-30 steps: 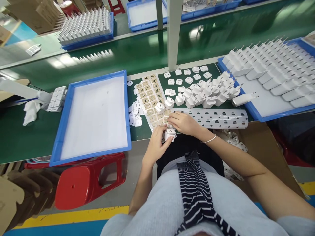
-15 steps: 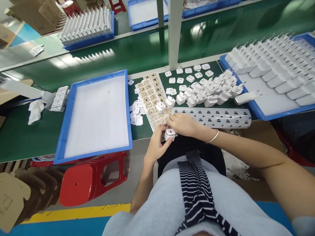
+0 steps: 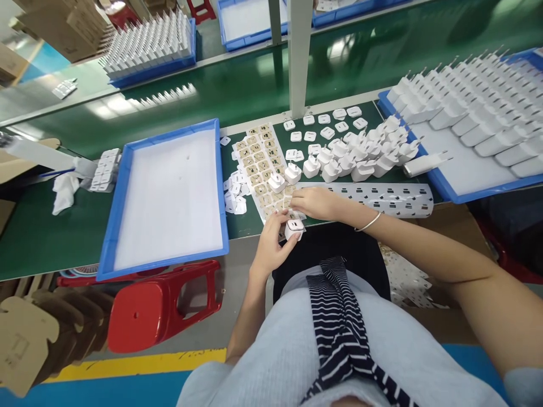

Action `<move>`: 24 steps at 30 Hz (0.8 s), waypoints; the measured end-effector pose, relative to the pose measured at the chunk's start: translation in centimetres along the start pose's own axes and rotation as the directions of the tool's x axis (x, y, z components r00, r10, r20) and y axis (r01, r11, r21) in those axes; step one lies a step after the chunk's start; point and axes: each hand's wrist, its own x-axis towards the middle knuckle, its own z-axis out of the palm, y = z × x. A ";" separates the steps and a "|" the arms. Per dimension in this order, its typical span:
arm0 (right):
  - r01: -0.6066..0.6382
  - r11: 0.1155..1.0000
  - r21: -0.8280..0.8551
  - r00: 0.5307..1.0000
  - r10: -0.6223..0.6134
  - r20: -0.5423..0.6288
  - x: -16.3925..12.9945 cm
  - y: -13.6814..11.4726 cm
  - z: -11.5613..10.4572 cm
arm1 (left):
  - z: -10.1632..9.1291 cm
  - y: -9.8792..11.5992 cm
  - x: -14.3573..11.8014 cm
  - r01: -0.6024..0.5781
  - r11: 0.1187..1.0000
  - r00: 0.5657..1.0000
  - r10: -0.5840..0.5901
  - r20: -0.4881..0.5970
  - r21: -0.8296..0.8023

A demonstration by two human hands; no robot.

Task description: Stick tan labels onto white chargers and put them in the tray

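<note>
From the head: the left hand (image 3: 271, 237) has its fingers closed round a charger (image 3: 294, 229) at the front edge of the surface (image 3: 245, 225); the right hand (image 3: 316, 203) bunches its fingers over the sheet (image 3: 258, 165) (gripping or not, I cannot tell). Labels (image 3: 236, 195) partly fill the gap beside the tray (image 3: 222, 198).

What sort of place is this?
Probably a factory assembly workshop: white plug adapters sit in rows in a blue tray, and more crowd the green bench near a patterned sheet.
</note>
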 end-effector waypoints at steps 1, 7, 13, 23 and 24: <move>0.025 0.999 -0.040 1.000 -0.025 0.002 -0.1 0.1 0.1 | 0.0 0.0 0.0 -0.002 1.000 1.000 0.002 0.003 0.007; 0.163 0.966 -0.202 0.987 -0.159 0.036 -0.4 0.7 0.1 | 0.1 0.0 0.0 -0.057 0.998 0.998 0.056 0.032 0.035; 0.282 0.884 -0.372 0.959 -0.265 0.098 -0.6 0.4 0.3 | 0.0 0.1 0.0 -0.103 0.988 0.991 0.092 0.095 0.117; 0.013 0.997 0.080 1.000 -0.015 0.017 0.2 1.1 -0.2 | 0.5 0.4 0.2 -0.093 0.976 0.992 0.074 0.100 0.198; -0.038 0.989 0.146 0.999 0.034 0.035 0.4 1.2 -0.6 | 0.4 0.4 0.3 -0.088 0.976 0.993 0.070 0.099 0.198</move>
